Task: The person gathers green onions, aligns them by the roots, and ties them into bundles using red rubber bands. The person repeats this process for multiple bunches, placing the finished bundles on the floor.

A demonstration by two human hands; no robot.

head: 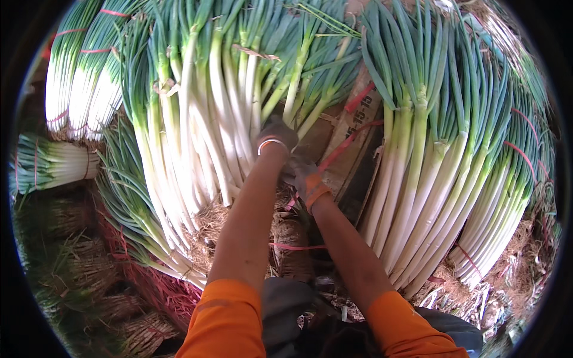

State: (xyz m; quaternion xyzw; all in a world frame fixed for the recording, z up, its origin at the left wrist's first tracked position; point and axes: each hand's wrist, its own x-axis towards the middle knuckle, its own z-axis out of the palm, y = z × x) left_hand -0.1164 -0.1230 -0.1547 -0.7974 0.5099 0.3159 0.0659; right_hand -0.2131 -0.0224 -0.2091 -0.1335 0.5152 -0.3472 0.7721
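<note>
My left hand [277,134] wears a dark glove and reaches to the lower stalks of a wide heap of long green onions [215,121]. Its fingers are hidden behind the back of the hand, so its grip does not show. Just below and to the right is my right hand [306,179], in a grey and orange glove and close against the left. A pink tie strip [342,150] runs down to the right glove, and a short pink end [292,202] shows beneath it. Whether the fingers pinch the strip is unclear.
Another row of green onions [416,179] lies at the right, roots towards me. Tied bundles [83,94] stand at the upper left, and one bundle [58,163] lies sideways below them. Pink strips [156,286] pile up at lower left. Printed sacking [353,121] shows between the rows.
</note>
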